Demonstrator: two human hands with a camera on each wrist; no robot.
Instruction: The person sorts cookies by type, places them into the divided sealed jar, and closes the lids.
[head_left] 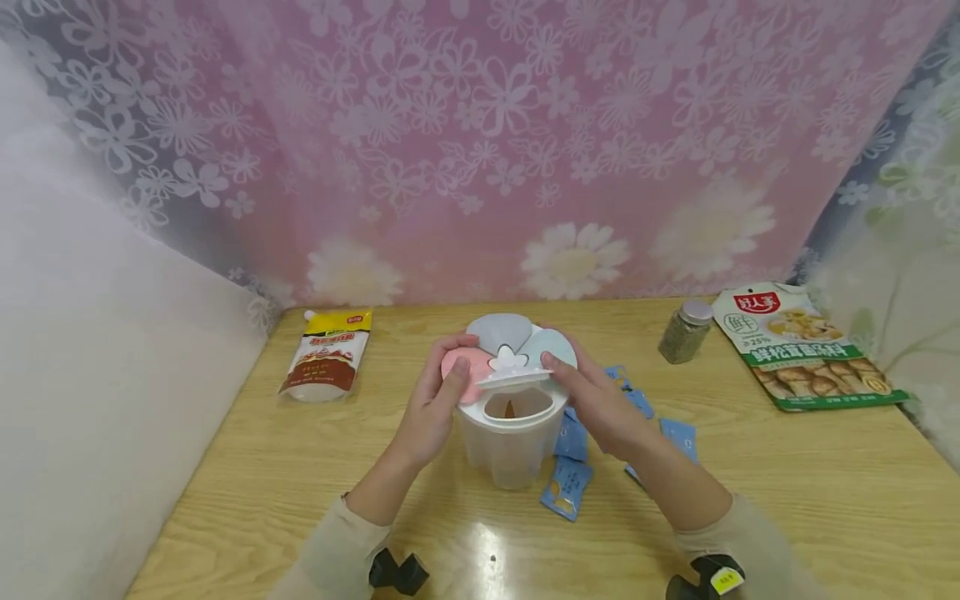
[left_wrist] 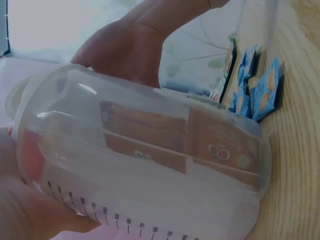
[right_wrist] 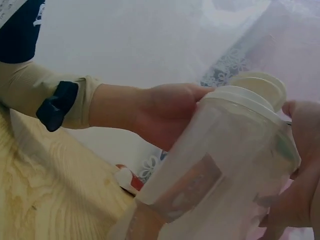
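A clear plastic storage canister (head_left: 506, 450) with a white lid (head_left: 471, 412) stands on the table, held at the top from both sides. The lid carries pink, grey and pale green flaps, and its front flap (right_wrist: 260, 86) is raised over an oval opening. My left hand (head_left: 433, 400) grips the left side, thumb on the pink flap. On the right side my right hand (head_left: 606, 408) holds on, thumb near the green flap and the raised one. Inside, brown sachets (left_wrist: 145, 135) show through the wall, which bears a printed measuring scale.
Several blue sachets (head_left: 567, 487) lie right of the canister, some partly behind the right arm. A yellow-topped pouch (head_left: 322, 358) lies at the left. At the back right are a spice jar (head_left: 682, 335) and a large green-and-white bag (head_left: 806, 350), before a pink floral curtain (head_left: 480, 150).
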